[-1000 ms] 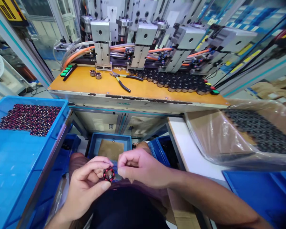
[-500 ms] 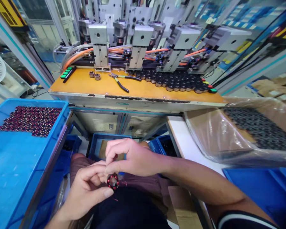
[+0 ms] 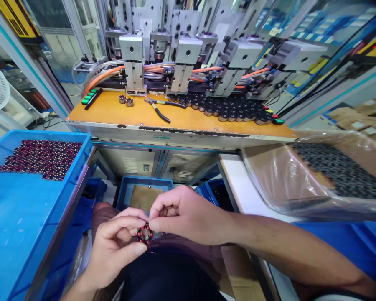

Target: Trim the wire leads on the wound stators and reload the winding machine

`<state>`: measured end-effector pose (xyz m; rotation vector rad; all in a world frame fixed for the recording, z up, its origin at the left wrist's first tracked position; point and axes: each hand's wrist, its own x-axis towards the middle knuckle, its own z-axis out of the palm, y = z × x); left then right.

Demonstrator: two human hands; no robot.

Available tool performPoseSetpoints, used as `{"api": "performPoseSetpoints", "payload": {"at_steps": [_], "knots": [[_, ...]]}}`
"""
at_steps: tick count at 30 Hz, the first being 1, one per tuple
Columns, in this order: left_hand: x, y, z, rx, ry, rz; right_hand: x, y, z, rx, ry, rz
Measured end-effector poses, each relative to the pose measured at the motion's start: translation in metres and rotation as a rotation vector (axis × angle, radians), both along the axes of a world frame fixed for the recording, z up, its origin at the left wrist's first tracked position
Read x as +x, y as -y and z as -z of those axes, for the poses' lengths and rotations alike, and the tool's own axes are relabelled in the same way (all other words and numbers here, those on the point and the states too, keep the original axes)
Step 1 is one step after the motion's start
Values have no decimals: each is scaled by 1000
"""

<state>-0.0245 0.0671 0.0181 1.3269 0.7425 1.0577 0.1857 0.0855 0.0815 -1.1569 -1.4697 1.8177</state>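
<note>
My left hand (image 3: 117, 238) is closed around a small wound motor stator (image 3: 145, 235), a dark ring with red wire coils and an open centre. Its thumb presses the ring's lower edge while the fingers lie behind and above. My right hand (image 3: 183, 215) is pinched, thumb against forefinger, at the stator's upper right rim. Whatever lies between those fingertips is hidden. Fine reddish wire ends (image 3: 162, 235) stick out to the right of the ring. Both hands are above my lap.
Many similar stators (image 3: 47, 156) fill part of a blue tray (image 3: 15, 217) at left. Pliers (image 3: 159, 109) and black-topped parts (image 3: 228, 106) lie on the orange bench (image 3: 106, 113) under the machine. A plastic-lined carton (image 3: 263, 179) stands at right, a blue bin (image 3: 123, 192) below.
My right hand has moved right and slightly down, its fingertips now at the stator's upper right rim. The stator has shifted slightly left and up in my left hand.
</note>
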Motion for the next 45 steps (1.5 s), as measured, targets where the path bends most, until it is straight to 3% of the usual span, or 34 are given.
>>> {"api": "performPoseSetpoints", "payload": {"at_steps": [8,15,22,30,36,38,41,43,45], "knots": [[-4,6,2,-69,59,23,0,0,-1,120,117,-82],[-2,4,9,-182,183,96,4,3,-13,463,283,-184],[3,3,8,-210,263,101,5,8,-8,425,168,-167],[0,3,8,-125,162,98,1,12,-9,416,185,-138],[-2,3,11,-215,192,167,10,17,-3,429,169,-217],[-1,4,11,-251,224,198,15,16,6,581,181,-156],[1,5,9,-344,311,253,18,13,21,1000,191,-21],[2,6,9,-422,376,299,15,10,27,1230,177,-40],[3,7,9,-470,422,339,10,7,28,1345,158,-93]]}}
